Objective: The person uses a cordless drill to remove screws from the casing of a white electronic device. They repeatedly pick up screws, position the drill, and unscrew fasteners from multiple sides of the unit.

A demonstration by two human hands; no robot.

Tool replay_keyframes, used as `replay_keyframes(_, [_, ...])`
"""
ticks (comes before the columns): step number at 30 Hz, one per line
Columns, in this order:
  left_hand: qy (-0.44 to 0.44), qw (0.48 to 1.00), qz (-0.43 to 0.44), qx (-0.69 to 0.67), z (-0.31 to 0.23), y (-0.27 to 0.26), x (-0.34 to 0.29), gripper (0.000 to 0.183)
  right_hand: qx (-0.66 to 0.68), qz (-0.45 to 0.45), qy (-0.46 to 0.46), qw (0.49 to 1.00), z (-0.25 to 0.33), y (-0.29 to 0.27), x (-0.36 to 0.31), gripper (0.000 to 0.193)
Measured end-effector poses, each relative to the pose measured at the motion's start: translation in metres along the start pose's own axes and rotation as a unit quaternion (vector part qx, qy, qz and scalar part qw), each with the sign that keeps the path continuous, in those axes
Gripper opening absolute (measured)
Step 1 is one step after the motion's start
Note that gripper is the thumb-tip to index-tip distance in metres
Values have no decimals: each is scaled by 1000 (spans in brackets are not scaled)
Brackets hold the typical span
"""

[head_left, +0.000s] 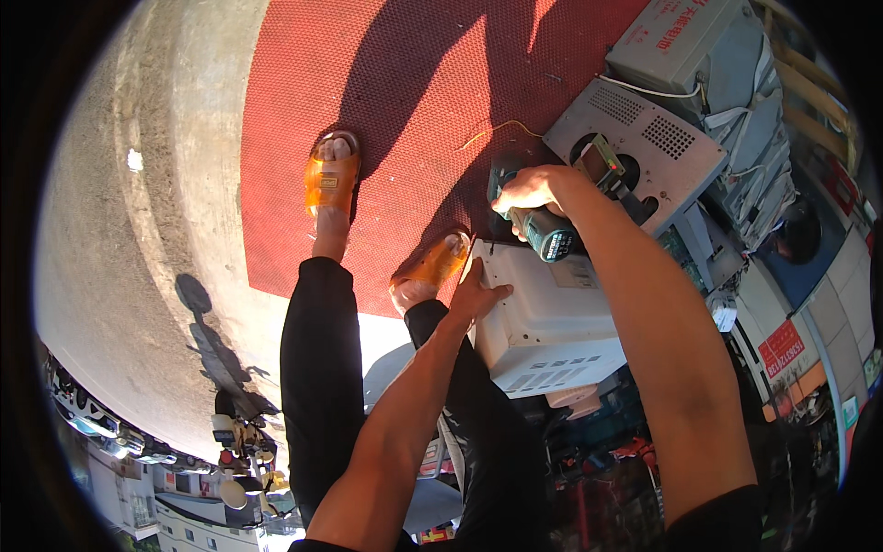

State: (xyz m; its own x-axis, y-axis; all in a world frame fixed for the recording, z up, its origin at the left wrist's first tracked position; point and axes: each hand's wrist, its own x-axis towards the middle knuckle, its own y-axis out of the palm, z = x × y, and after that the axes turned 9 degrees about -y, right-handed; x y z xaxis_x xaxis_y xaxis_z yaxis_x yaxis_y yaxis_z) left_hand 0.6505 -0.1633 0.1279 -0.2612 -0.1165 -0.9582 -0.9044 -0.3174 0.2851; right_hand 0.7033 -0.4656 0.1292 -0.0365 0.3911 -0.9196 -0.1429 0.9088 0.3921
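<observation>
My right hand [533, 191] is wrapped around a dark green cordless drill [552, 237]. A battery pack with a small red light [602, 164] shows beyond my wrist. The drill is above the far side of a white metal appliance casing [543, 317], a box with vent slots and a label. Its working tip is hidden, so I cannot tell whether it touches anything. My left hand [478, 296] grips the casing's left edge, thumb lying on the upper face and fingers curled partly out of sight along the side.
Beneath my feet in orange sandals [333, 179] spreads a red textured mat [405, 83]. A grey perforated metal panel [644, 138] lies beyond the drill, beside a large grey box [676, 41]. Loose wires, circuit boards and scrap crowd the right side. Concrete ground runs along the left.
</observation>
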Motion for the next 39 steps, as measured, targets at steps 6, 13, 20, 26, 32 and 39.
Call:
replay_keyframes(6, [-6,1000,0,2,7,4,3,115,113,5,22,993,-9,14,1,34])
replay_keyframes(13, [-13,1000,-2,8,8,5,6,115,148,-7,47,988,-10,13,-4,31])
replay_keyframes(20, [-8,1000,-9,-1,10,7,5,113,196,26,51,979,-17,6,-1,34])
replay_keyframes(26, [2,1000,-19,-1,10,9,6,113,263,6,66,962,-30,6,6,33])
replay_keyframes(32, [-7,1000,-12,-21,9,10,6,113,273,26,51,960,-35,4,6,33])
replay_keyframes(39, [5,1000,-24,-7,16,13,12,112,278,9,50,959,-33,7,5,33])
